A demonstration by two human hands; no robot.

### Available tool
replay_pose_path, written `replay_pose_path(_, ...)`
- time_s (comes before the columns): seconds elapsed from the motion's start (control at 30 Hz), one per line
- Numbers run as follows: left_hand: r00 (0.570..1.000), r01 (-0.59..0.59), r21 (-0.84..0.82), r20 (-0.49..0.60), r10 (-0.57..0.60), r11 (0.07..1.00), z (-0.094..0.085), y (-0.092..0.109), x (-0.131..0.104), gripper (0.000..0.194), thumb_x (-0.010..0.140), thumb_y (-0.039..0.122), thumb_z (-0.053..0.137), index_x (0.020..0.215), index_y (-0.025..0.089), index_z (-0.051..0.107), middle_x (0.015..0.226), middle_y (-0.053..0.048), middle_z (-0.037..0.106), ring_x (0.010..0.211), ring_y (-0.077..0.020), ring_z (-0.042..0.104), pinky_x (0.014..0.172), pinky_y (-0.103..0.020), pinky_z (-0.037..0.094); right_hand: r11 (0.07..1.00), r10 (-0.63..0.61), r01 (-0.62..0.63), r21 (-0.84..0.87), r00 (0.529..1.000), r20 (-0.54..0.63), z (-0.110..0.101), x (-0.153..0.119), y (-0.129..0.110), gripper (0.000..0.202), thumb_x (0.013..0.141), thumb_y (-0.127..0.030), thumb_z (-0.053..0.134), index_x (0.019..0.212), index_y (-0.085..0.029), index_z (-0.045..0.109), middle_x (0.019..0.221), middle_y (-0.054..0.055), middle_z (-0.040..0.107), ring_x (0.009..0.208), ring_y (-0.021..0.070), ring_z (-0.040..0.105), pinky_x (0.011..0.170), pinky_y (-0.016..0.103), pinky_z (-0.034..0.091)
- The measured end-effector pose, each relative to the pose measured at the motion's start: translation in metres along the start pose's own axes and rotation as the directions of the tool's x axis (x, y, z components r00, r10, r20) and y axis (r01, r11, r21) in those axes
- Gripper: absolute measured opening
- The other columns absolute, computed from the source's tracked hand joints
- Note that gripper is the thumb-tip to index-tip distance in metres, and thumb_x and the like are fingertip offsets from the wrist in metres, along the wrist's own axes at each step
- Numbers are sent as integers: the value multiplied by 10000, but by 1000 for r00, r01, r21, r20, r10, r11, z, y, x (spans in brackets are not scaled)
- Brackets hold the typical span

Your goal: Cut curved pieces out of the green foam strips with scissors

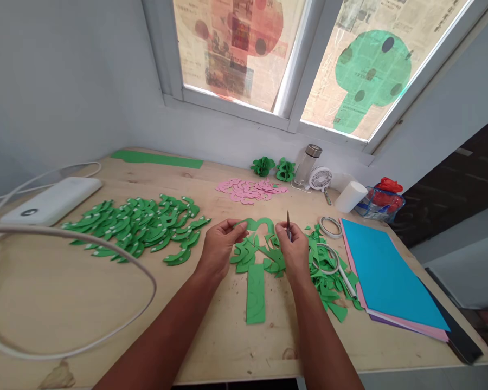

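Observation:
My left hand [218, 246] pinches one end of a curvy green paper cutout [263, 222] over the middle of the table. Close to the cutout's other end, my right hand [296, 253] is closed round scissors [288, 221], their dark pointed blades upward and the handles hidden in the palm. Below the hands lie curved green paper pieces [244, 254] and a green paper strip [256, 295] with faint drawn curves. Green offcuts [327, 295] spread beside my right forearm.
Left are a heap of green curved pieces [138, 225], a white power bank [52, 201] and a looping cable [148, 279]. Pink cutouts [250, 190], a glass bottle [307, 165] and a small fan [320, 177] stand behind. Tape rolls [338, 234] and blue paper sheets [390, 276] lie right.

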State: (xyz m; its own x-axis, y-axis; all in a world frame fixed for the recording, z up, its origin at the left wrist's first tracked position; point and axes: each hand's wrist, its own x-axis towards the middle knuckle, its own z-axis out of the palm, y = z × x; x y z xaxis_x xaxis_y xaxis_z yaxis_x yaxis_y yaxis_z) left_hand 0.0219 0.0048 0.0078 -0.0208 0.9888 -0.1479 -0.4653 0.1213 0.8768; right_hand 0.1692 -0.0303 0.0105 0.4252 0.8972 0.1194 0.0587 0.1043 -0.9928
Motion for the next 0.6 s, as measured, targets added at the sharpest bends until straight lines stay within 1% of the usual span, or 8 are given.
replay_pose_path(0.07,999,20,-68,-31,-22,997,2,-1,-1,339,479,315,872,669,147,647,550,22,622,551,-112,576,578,-232,437,996,-9,9,84,1000,-1,2,-2,0,351,780,-521,617,851,-177,620,527,-81,357,454,91,272,424,232,193)
replay_pose_path(0.1,999,29,-99,-32,-32,995,2,-1,-1,345,477,310,873,667,149,634,548,23,623,560,-112,587,583,-229,437,992,-7,3,126,1000,29,3,-4,0,379,803,-549,583,863,-177,621,514,-83,353,444,92,270,419,234,183)
replay_pose_path(0.17,999,42,-145,-17,-45,989,3,-1,-2,345,481,291,872,669,152,618,571,16,642,592,-116,614,609,-228,446,985,-9,-14,172,991,131,7,-8,-1,422,827,-584,540,847,-173,629,486,-79,364,432,91,277,413,235,180)
replay_pose_path(0.27,998,57,-176,7,-57,983,3,1,-4,334,499,271,863,684,153,612,610,0,673,629,-123,638,639,-232,461,983,30,-80,163,957,287,15,-16,-1,443,808,-603,558,795,-167,636,454,-81,370,410,82,266,402,231,167)
replay_pose_path(0.33,998,66,-181,20,-64,981,3,2,-5,317,515,262,853,688,152,611,631,-7,685,648,-131,650,647,-239,472,982,65,-121,144,937,342,19,-19,-1,447,789,-610,575,754,-168,630,438,-84,367,397,76,262,395,228,156)
replay_pose_path(0.5,997,62,-182,63,-52,981,3,5,-6,256,561,236,812,688,156,605,694,-20,708,708,-173,691,674,-276,510,966,183,-238,105,910,372,23,-20,4,456,733,-624,615,686,-170,613,413,-87,367,367,66,249,373,225,119)
replay_pose_path(0.6,995,76,-165,71,-65,983,4,5,-8,248,575,231,801,699,154,601,687,-29,714,680,-178,694,677,-295,525,957,205,-267,113,898,390,23,-19,5,456,727,-623,620,689,-168,616,413,-86,379,361,64,252,366,220,118)
